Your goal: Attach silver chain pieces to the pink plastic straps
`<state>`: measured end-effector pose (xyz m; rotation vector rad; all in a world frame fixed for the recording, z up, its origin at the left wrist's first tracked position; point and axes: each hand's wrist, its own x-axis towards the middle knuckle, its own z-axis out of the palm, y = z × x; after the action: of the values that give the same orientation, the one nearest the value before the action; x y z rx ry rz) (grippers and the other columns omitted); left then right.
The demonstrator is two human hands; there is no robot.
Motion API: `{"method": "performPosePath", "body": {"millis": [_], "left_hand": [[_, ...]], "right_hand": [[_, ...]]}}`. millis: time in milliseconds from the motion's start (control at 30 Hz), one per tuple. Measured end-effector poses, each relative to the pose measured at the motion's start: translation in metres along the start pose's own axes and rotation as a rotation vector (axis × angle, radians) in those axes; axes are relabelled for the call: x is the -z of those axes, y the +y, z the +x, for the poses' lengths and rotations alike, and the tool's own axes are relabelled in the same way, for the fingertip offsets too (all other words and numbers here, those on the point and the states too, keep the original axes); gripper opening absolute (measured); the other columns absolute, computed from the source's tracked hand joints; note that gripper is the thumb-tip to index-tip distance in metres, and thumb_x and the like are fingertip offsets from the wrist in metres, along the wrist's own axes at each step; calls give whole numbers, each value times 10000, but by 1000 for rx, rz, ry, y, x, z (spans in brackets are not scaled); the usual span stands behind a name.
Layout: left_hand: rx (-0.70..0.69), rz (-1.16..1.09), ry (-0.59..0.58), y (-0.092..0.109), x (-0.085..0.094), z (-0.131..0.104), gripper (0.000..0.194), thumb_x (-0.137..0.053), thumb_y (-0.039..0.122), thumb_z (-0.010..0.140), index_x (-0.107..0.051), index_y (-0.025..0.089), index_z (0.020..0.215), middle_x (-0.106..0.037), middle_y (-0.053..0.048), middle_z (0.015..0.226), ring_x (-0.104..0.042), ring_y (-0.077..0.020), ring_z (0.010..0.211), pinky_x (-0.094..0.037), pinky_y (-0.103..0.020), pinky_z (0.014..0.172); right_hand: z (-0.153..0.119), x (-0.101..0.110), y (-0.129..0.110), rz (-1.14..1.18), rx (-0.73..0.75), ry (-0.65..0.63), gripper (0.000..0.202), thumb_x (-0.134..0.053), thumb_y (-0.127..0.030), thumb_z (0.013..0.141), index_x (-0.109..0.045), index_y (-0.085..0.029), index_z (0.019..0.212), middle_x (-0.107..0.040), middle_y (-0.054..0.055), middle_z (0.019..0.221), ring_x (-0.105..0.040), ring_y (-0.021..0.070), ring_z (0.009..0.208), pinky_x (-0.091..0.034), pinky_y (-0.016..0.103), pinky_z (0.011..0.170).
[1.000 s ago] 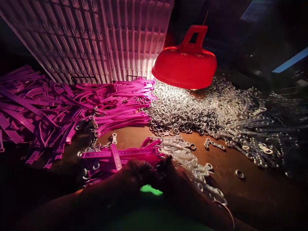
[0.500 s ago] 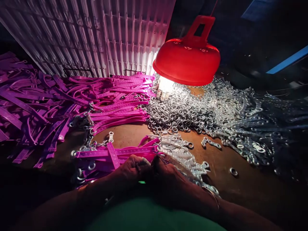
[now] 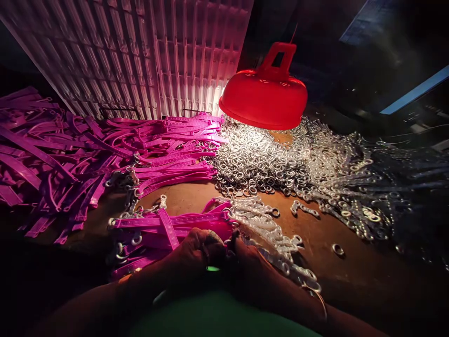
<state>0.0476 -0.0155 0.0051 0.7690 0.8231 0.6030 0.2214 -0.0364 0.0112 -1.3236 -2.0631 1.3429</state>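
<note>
My left hand (image 3: 199, 248) and my right hand (image 3: 247, 255) are close together at the table's near edge, both with curled, pinching fingers. Deep shadow hides what they hold between them. Just beyond my left hand lies a bundle of magenta perforated straps (image 3: 196, 221) with metal rings at their left ends. Beside my right hand, pale chain-like link strips (image 3: 273, 229) fan out toward the lower right. One magenta strap (image 3: 168, 228) lies crosswise over the bundle.
A red lamp (image 3: 263, 100) hangs over a heap of metal rings (image 3: 259, 159). More magenta straps (image 3: 42, 150) pile up at left, before a ribbed translucent panel (image 3: 196, 56). More link strips (image 3: 351, 182) lie at right. A loose ring (image 3: 338, 249) rests on the brown table (image 3: 315, 248).
The view has shifted slightly, and the lamp appears lower and further left. A pale, finger-like shape under the lamp is gone from sight. My hands remain close together, fingers curled.
</note>
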Motion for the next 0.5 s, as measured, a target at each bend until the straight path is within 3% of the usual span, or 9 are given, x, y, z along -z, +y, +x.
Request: {"method": "performPosePath", "body": {"millis": [167, 267, 400, 500], "left_hand": [[-34, 48, -59, -3, 3, 0, 437, -642, 486, 717, -530, 98, 550, -460, 11, 513, -408, -65, 477, -312, -192, 452], [25, 13, -74, 0, 4, 0, 406, -638, 464, 726, -547, 99, 571, -477, 1, 539, -413, -72, 483, -313, -201, 453], [42, 36, -51, 8, 7, 3, 465, -693, 509, 634, -470, 125, 495, -387, 37, 478, -346, -56, 455, -271, -202, 443], [-9, 151, 30, 22, 19, 3, 414, -688, 475, 643, -511, 127, 506, -427, 32, 479, -367, -63, 470, -285, -210, 464]], "right_hand": [[5, -2, -1, -83, 14, -76, 141, -404, -200, 868, -400, -182, 728, -503, -14, 636, -341, 76, 526, -244, 227, 478], [9, 3, -4, -113, 43, -150, 118, -399, -196, 867, -416, -176, 752, -521, -4, 681, -358, 77, 538, -256, 231, 489], [10, 13, -6, -176, 47, -188, 144, -379, -240, 902, -459, -174, 803, -537, 7, 697, -390, 93, 559, -286, 241, 514], [9, 22, -7, -169, 101, -130, 137, -381, -251, 915, -499, -183, 923, -582, 38, 831, -469, 122, 664, -358, 258, 614]]}}
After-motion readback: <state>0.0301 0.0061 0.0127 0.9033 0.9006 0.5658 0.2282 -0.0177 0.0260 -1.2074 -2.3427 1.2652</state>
